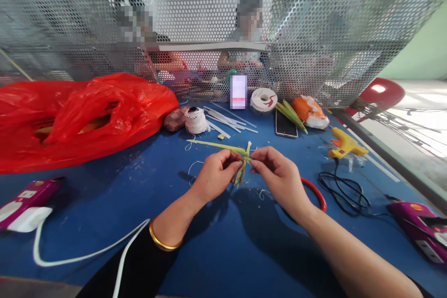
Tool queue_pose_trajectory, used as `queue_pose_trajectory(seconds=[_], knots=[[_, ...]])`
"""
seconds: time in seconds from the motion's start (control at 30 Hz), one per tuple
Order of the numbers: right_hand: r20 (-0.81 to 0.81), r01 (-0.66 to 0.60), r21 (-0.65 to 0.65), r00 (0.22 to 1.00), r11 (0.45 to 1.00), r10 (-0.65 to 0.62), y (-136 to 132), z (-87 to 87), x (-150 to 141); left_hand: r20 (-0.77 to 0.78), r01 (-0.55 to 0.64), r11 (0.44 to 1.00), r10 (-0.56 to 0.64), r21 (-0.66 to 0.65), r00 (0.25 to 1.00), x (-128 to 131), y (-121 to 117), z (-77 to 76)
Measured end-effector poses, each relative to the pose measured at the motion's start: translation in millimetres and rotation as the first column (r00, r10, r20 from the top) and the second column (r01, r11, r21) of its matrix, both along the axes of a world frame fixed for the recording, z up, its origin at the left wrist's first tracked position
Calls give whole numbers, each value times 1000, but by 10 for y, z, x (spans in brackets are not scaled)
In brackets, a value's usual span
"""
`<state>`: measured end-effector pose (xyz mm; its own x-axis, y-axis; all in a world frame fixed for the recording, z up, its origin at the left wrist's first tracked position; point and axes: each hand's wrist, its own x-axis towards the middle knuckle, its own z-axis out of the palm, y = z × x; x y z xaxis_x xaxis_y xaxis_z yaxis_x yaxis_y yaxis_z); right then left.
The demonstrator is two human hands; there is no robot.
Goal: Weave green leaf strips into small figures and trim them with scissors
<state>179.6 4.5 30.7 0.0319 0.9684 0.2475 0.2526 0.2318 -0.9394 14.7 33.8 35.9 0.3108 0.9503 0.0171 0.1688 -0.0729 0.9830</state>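
Observation:
Pale green leaf strips, crossed and gathered into a small piece, are held just above the blue table. My left hand pinches them from the left between thumb and fingers. From the right, my right hand pinches the same piece with thumb and forefinger. One long strip points out to the left over my left fingers, and a short end stands up between the hands. The exact crossing point is partly covered by my fingertips. Loose white thread curls on the table by my left hand.
A red plastic bag fills the back left. White thread spool, white strips, ribbon roll, phone and tissue pack line the back. A yellow glue gun and its cord lie right. Behind the mesh sit two people.

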Motion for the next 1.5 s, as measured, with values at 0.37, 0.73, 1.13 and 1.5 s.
queue_pose_trajectory(seconds=[0.37, 0.73, 1.13, 1.5], knots=[[315, -8, 249, 946, 968, -73, -35, -44, 2, 19, -65, 997, 64, 42, 998, 15, -16, 26], [460, -129, 369, 886, 920, -60, -47, -80, 42, 196, -12, 994, 33, -105, 980, 58, -40, -10], [-99, 71, -77, 992, 994, -79, -49, 6, -64, -61, 44, 995, -39, 89, 997, 32, -35, 20], [-622, -177, -434, 768, 883, -152, 45, 50, 8, -206, -116, 632, 413, 766, 887, -96, -279, 46]])
